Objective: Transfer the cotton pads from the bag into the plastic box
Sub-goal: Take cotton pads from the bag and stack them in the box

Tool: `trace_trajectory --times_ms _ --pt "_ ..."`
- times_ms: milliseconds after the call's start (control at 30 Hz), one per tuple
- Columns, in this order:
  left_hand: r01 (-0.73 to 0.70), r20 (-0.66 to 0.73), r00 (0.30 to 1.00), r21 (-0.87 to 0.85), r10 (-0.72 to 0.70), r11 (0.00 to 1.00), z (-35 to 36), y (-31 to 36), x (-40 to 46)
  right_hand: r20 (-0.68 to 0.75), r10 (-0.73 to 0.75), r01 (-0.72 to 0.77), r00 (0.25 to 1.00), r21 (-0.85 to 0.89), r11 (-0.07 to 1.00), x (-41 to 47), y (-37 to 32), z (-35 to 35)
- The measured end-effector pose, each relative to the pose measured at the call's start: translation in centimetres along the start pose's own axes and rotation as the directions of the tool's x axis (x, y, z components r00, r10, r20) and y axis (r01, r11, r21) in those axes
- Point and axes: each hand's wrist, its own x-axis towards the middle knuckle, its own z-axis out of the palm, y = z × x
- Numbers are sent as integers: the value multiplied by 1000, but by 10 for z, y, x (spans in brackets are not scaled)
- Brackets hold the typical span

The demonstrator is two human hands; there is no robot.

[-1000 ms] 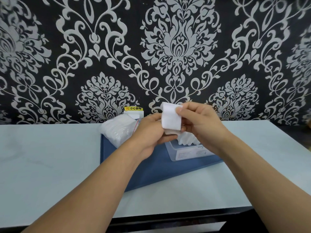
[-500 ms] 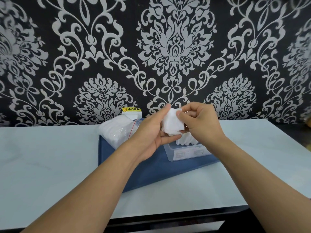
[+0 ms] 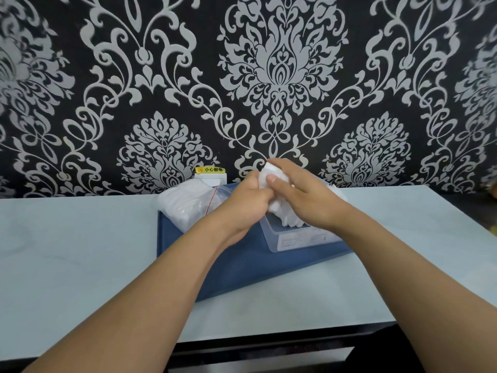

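1. Your left hand [image 3: 248, 201] reaches in from the lower left with the forearm stretched straight toward the wall, back of the hand up, fingers curled round the near side of a small bunch of cotton pads [image 3: 270, 176].
2. Your right hand [image 3: 304, 196] comes in from the lower right, wrist bent inward, and lies over the top of the same bunch; its thumb presses on the front of the pads and the fingers wrap over them.
3. Both hands meet just above the left end of the plastic box [image 3: 295, 238], so the held pads hang over its opening.
4. More pads [image 3: 289, 218] stand in a loose fan inside the box, directly under your right palm; whether the held bunch touches them cannot be told.
5. The bag [image 3: 188, 207], clear with a red strip at its mouth, lies to the left of your left wrist and holds white pads.
6. Box and bag both sit on a blue tray [image 3: 242, 267], which rests on the pale table [image 3: 80, 251].
7. A white socket with a yellow label [image 3: 211, 175] is on the patterned wall behind the bag.
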Motion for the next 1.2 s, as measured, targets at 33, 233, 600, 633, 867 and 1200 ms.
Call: trace_trajectory --times_ms 33,233,600,633,867,1200 --pt "4 -14 1000 28 -4 1000 -2 1 1 -4 -13 13 1000 26 1000 1 1 -5" --pt "-46 -82 995 82 52 996 -15 -5 8 12 38 -39 999 121 992 4 6 -26" --pt "-182 -265 900 496 347 849 -19 -10 4 -256 424 -361 868 261 896 21 9 -31" --pt "-177 -241 896 578 374 796 -18 -13 2 -187 431 -402 883 172 899 20 7 -27" --pt "-121 -169 927 710 334 694 -9 -19 3 -123 387 -405 914 -363 839 35 12 7" --pt "-252 186 963 884 197 395 -10 -28 3 -343 265 -432 901 -665 609 29 21 24"
